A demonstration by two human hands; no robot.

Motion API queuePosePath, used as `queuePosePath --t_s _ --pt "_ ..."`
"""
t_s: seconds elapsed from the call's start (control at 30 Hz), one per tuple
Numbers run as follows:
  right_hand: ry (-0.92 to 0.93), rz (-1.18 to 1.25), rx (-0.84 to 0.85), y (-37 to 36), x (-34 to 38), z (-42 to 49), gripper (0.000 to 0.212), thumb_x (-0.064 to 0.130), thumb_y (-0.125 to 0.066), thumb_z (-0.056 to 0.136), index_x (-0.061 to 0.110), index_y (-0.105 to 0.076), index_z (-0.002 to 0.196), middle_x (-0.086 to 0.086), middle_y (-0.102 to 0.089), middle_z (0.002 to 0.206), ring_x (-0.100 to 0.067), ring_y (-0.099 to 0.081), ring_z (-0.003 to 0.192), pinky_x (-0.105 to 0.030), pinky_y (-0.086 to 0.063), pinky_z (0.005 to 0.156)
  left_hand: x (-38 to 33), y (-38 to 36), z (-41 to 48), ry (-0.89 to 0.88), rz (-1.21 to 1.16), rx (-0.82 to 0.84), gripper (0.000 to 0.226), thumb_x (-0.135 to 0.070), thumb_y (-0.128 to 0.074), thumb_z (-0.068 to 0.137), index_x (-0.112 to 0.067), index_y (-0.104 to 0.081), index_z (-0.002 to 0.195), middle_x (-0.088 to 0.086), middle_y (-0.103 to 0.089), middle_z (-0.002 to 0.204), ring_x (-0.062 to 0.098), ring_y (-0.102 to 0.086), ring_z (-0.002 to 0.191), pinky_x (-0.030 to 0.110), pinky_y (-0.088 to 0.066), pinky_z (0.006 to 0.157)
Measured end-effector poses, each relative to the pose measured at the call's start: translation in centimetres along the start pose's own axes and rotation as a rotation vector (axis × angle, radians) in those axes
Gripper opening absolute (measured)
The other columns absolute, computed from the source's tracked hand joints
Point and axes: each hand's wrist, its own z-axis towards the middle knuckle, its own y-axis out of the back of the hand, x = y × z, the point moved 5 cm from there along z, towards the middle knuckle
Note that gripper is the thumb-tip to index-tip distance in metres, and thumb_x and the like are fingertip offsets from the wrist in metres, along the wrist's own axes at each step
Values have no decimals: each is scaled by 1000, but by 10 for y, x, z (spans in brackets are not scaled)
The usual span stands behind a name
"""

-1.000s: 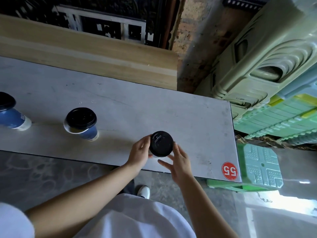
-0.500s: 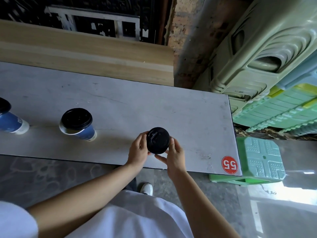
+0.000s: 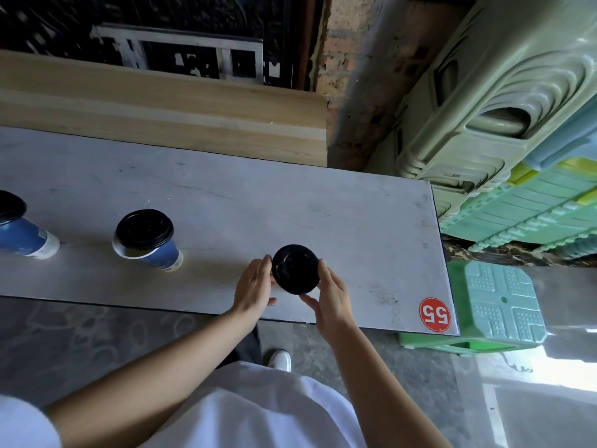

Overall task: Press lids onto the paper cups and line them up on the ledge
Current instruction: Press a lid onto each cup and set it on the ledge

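Two hands grip the lidded cup (image 3: 295, 269) at lower middle: left hand (image 3: 255, 292), right hand (image 3: 332, 299). It stands straight up.

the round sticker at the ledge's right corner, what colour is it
Red with white numerals, on the sticker; the head view shows it.

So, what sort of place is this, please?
Probably a back corner of a small eatery or drink stall: stacked plastic stools stand at the right, the grey ledge with lidded paper cups bears a red 55 sticker, and bare brick shows behind.
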Motion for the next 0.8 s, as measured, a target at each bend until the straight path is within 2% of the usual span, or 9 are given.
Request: queuePosePath --t_s 0.13,0.23,0.3,0.4,0.5,0.6,0.67,0.73,0.8 --pt "12 -95 6 2 7 6 36 45 -45 103 25 -73 113 0 -68 126 -15 -56 125 -47 -57 93 -7 6 9 26 119 47 39 -57 -39 98 -25 -60 103 2 -67 108 17 -67 99 42 -62 76" --pt "-2 -83 12 4 12 10 36 45 -46 103 26 -77 100 -2 -69 121 -18 -61 117 -47 -62 76 -19 2 9 -40 65 113 26 -47 -44 101 -31 -63 108 -7 -66 114 10 -64 105 47 -63 79" --pt "6 -75 23 3 16 13 38 42 -46 104 20 -77 100 -7 -71 115 -24 -66 111 -47 -62 72 -26 -4 7 -73 -39 172 26 -38 -42 105 -30 -65 114 -8 -66 119 10 -63 112 51 -63 80" --pt "37 -96 6 2 19 17 38 38 -45 105 13 -73 105 -14 -70 113 -32 -67 109 -49 -62 72 -32 -10 4 -68 -106 212 31 -31 -38 107 -20 -67 113 3 -68 121 18 -63 118 53 -62 80" --pt "50 -90 -18 1 21 18 35 37 -47 104 14 -74 104 -14 -69 114 -31 -66 110 -52 -62 72 -32 -10 5 -65 -106 195 31 -31 -37 107 -17 -65 107 7 -66 120 21 -62 119 54 -62 78" --pt "-8 -30 -39 1 19 15 34 39 -51 102 14 -74 106 -11 -68 117 -27 -65 112 -52 -62 75 -32 -11 5 -76 -95 187 35 -36 -37 107 -12 -62 105 11 -64 119 24 -62 117 54 -63 76" --pt "-24 36 -15 4 13 10 34 38 -50 103 15 -74 111 -8 -69 122 -21 -64 116 -49 -61 82 -32 -12 6 -83 -78 160 37 -39 -38 106 -11 -62 103 11 -64 117 24 -63 114 53 -63 73" --pt "14 86 24 6 4 5 32 33 -48 104 17 -72 117 -4 -69 125 -16 -62 120 -46 -59 89 -33 -11 6 -78 -81 112 35 -37 -40 105 -12 -64 101 9 -65 113 23 -64 111 51 -64 70" --pt "65 106 6 9 -2 3 31 30 -47 105 16 -71 118 -7 -69 125 -16 -62 120 -43 -59 89 -32 -13 7 -73 -84 95 32 -36 -42 105 -14 -65 100 8 -66 111 22 -65 108 50 -64 67"
